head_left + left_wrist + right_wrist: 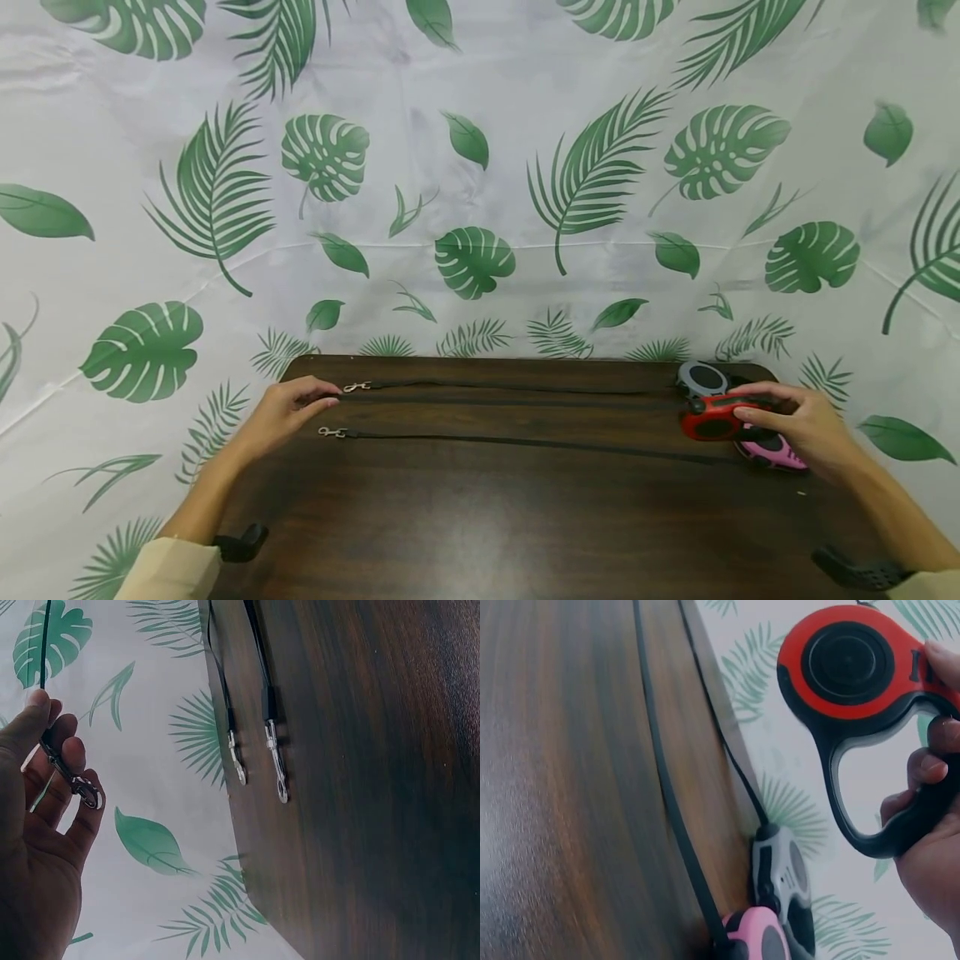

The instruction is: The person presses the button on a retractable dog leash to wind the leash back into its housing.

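Left hand (291, 410): at 8 o'clock in the head view. We find thumb and fingertips pinched narrow on the red cord (510, 404), its metal clip (86, 793) lying against the fingers.

Right hand (802, 418): at 4 o'clock, fingers curled round the black handle of the red leash (855, 664), thumb on its casing.

Red leash: at 4 o'clock, partly overlapping its two fellows in the head view. We note its cord drawn straight between the hands.

Grey leash (701, 379): on the table (480, 517), at 12 o'clock from the red; cord extended toward 9 o'clock, ending in a silver clip (358, 387).

Pink leash (778, 454): on the table, at 4 o'clock from the red; cord likewise extended toward 9 o'clock, ending in a second silver clip (332, 432).

Table: dark wood grain, at 6 o'clock; we see a bright sheen on its top.

Cloth (525, 175): white, green leaf print, filling 12 o'clock.

Sleeves (168, 568): pale, one per arm, each beside a black wrist mount (242, 543).
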Tool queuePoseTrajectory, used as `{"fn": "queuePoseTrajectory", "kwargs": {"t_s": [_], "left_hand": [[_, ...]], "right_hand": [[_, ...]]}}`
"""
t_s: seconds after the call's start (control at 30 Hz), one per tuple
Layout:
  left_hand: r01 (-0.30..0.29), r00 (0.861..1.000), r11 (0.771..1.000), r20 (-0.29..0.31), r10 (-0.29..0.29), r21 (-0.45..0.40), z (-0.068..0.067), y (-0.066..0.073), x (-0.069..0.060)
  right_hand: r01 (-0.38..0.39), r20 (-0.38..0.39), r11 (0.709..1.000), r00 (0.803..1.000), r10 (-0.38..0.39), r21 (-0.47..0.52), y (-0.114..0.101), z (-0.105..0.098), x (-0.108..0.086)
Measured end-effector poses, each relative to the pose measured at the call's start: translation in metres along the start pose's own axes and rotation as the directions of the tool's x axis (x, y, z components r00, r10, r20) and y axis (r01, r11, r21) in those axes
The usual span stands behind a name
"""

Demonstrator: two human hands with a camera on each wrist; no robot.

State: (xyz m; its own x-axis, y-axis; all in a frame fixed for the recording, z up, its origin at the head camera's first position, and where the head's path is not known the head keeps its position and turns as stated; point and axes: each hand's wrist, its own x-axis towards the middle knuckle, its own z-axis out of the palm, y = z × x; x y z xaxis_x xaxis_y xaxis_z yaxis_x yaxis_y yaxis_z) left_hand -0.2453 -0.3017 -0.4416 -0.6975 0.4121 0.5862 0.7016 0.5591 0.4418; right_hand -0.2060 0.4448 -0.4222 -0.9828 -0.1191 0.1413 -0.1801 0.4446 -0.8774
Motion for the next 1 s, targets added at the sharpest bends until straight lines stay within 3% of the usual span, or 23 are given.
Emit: {"fn": "queuePoseTrajectory", "kwargs": {"t_s": [0.23, 0.53, 0.67, 0.8, 1.0], "left_hand": [[-0.02, 1.0, 1.0, -0.023, 0.02, 0.001, 0.003, 0.004, 0.002], [0.025, 0.998, 0.999, -0.052, -0.027, -0.036, 0.007, 0.011, 0.001], [0.045, 0.997, 0.998, -0.065, -0.048, -0.044, 0.009, 0.014, 0.001], [0.056, 0.996, 0.998, -0.071, -0.059, -0.042, 0.011, 0.016, 0.001], [0.039, 0.996, 0.999, -0.078, -0.041, -0.029, 0.013, 0.019, 0.003]], "right_hand": [[0.017, -0.023, 0.999, 1.0, -0.016, 0.036, -0.001, 0.009, 0.004], [0.031, -0.017, 0.963, 0.999, -0.028, 0.268, -0.004, 0.019, 0.003], [0.048, 0.006, 0.945, 0.999, -0.053, 0.324, -0.007, 0.026, 0.004], [0.055, 0.015, 0.939, 0.998, -0.064, 0.34, -0.008, 0.032, 0.005], [0.063, -0.004, 0.961, 0.998, -0.064, 0.268, -0.01, 0.04, 0.009]]}}
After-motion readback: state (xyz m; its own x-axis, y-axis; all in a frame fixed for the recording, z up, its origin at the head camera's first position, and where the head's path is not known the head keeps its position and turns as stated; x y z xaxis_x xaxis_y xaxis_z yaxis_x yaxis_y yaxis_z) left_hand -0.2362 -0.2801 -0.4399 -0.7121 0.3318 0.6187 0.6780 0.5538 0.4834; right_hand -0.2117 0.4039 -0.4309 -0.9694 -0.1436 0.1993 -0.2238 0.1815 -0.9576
